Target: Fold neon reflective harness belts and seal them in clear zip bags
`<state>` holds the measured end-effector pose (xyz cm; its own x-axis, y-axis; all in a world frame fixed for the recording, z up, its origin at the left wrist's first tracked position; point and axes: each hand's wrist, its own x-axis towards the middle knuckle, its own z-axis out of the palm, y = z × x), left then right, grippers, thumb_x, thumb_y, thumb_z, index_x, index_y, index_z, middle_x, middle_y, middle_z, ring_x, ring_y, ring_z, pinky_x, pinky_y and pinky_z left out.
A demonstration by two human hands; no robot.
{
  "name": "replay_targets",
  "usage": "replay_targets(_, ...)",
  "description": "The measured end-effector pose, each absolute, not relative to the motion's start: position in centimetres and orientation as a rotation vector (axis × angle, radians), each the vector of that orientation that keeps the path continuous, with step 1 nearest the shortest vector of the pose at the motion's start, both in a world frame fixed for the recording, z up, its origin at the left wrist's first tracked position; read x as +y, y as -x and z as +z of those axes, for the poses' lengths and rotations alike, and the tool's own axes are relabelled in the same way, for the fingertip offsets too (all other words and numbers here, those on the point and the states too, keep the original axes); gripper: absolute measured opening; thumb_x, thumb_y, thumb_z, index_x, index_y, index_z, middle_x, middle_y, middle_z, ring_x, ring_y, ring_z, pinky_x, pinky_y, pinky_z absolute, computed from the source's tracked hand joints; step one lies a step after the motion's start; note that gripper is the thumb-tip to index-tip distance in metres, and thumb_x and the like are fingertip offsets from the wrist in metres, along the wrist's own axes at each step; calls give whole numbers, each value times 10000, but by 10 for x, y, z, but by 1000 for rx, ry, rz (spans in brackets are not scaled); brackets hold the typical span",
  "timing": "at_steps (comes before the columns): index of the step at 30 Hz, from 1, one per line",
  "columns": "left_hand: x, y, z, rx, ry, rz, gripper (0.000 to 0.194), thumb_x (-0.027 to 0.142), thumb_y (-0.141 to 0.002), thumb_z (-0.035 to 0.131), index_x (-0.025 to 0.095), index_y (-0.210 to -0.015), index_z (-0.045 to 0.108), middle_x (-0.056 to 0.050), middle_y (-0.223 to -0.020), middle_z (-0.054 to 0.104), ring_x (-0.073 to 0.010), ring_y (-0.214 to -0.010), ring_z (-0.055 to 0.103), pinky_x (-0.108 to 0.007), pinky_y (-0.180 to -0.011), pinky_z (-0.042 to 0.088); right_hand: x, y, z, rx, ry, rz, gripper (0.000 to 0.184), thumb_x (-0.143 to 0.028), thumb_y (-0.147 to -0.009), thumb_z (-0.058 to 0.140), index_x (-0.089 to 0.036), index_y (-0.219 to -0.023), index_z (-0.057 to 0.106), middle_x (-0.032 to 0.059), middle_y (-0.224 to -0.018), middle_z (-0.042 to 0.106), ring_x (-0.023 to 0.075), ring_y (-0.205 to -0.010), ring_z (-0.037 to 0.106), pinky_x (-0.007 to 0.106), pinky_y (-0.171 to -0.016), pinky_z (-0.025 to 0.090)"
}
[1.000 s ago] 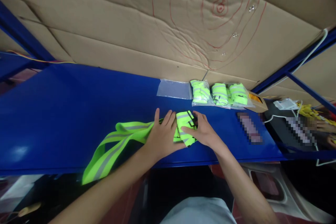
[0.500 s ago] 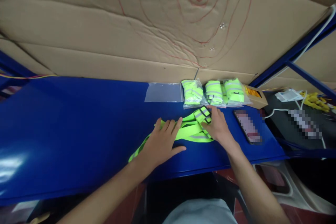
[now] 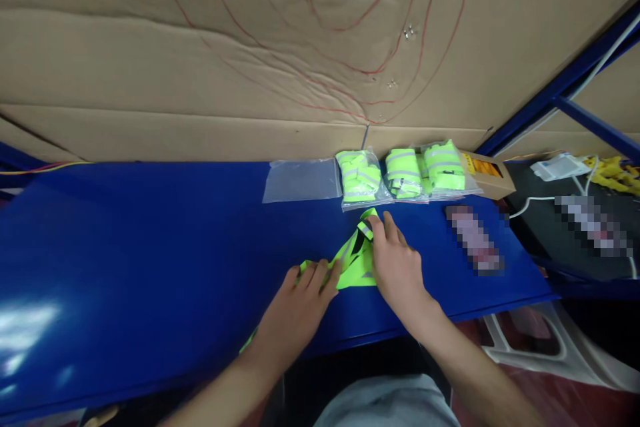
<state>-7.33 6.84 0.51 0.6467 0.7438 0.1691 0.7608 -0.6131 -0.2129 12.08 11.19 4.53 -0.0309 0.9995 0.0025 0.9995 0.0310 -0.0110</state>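
A neon-yellow reflective strap point(image 3: 357, 273) with grey bands and black edging lies bunched on the blue table point(image 3: 150, 247), between my hands. My left hand point(image 3: 295, 307) presses down on its left part with curled fingers, and a short piece shows beyond the wrist. At the other side, my right hand point(image 3: 400, 270) grips a folded end, the thumb side against the black-edged part; its fingers hide some of the strap. Behind them lies a flat clear plastic bag point(image 3: 303, 180). Beside that is a bagged strap bundle point(image 3: 360, 177).
More bagged strap bundles point(image 3: 404, 170) line the back edge, with a cardboard box point(image 3: 495, 180) at their right. A phone point(image 3: 474, 239) lies right of my right hand. A cardboard wall point(image 3: 200, 93) rises behind. White cables point(image 3: 525, 207) cross a black surface at the right.
My right hand has moved left with the folded end, nearer my left hand. The strap is more bunched, and my left fingers have curled from a flatter spread. The view has shifted slightly.
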Motion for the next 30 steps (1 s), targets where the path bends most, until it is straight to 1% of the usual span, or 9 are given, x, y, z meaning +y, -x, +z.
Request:
replay_targets(5,67,69,7,-1093,2798,-317,387,58,-961,417,161,-1222,683,-97,-1596,478,-261,-1429,489,-461,-1131,426,111,-125,51,-2195,2127,200,567,-57,-945,429,-221,-1488,449,206,-1607,427,346,-1209,676,416,-801,603)
replay_targets(8,77,73,9,-1153,2936,-384,378,20,-934,458,154,-1240,636,-100,-1478,601,-226,-1304,593,-403,-1079,459,120,-150,50,-2076,2030,422,589,-115,-920,500,-290,-1482,464,112,-1470,595,308,-997,741,451,-817,583)
replay_targets(11,89,78,11,-1307,2977,-442,269,43,-945,484,154,-1148,622,-92,-1203,723,-226,-1066,668,-396,-932,504,138,-188,42,-1817,1789,899,571,-208,-865,642,-272,-1425,547,62,-1251,724,299,-1091,697,472,-965,528)
replay_targets(14,98,80,14,-1422,2942,-456,175,58,-962,461,177,-955,589,-42,-885,691,-216,-797,639,-378,-753,490,157,-218,33,-1540,1597,1220,631,-271,-764,760,-239,-1374,602,46,-1252,725,268,-1176,663,416,-1017,516)
replay_targets(19,105,79,19,-1420,2929,-452,222,15,-946,441,190,-927,576,-17,-826,662,-202,-714,611,-350,-688,462,170,-239,28,-1402,1553,1395,792,-337,-728,782,-230,-1474,542,75,-1225,750,276,-1104,720,389,-901,590)
replay_targets(22,102,77,19,-1407,2903,-392,266,-22,-907,455,186,-964,611,-37,-889,691,-215,-781,645,-360,-720,479,171,-242,28,-1362,1552,1459,832,-354,-735,763,-208,-1512,507,92,-1199,764,290,-1041,747,404,-854,612)
replay_targets(25,98,73,13,-1231,2851,-312,355,-47,-841,500,171,-1079,648,-94,-1182,711,-261,-1092,667,-414,-916,496,171,-239,29,-1360,1588,1389,800,-330,-726,768,-199,-1483,544,87,-1246,750,296,-1115,723,425,-926,592)
replay_targets(28,93,67,5,-943,2883,-287,381,33,-859,545,165,-1202,645,-104,-1532,541,-285,-1430,479,-455,-1149,383,166,-229,31,-1385,1635,1217,724,-273,-735,756,-211,-1438,592,68,-1376,688,303,-1277,634,469,-1080,500)
replay_targets(30,91,61,3,-846,2905,-276,335,105,-897,553,163,-1214,645,-101,-1566,512,-285,-1451,463,-452,-1167,371,158,-217,34,-1467,1690,1059,660,-230,-771,725,-247,-1421,614,47,-1418,663,310,-1339,583,495,-1139,440)
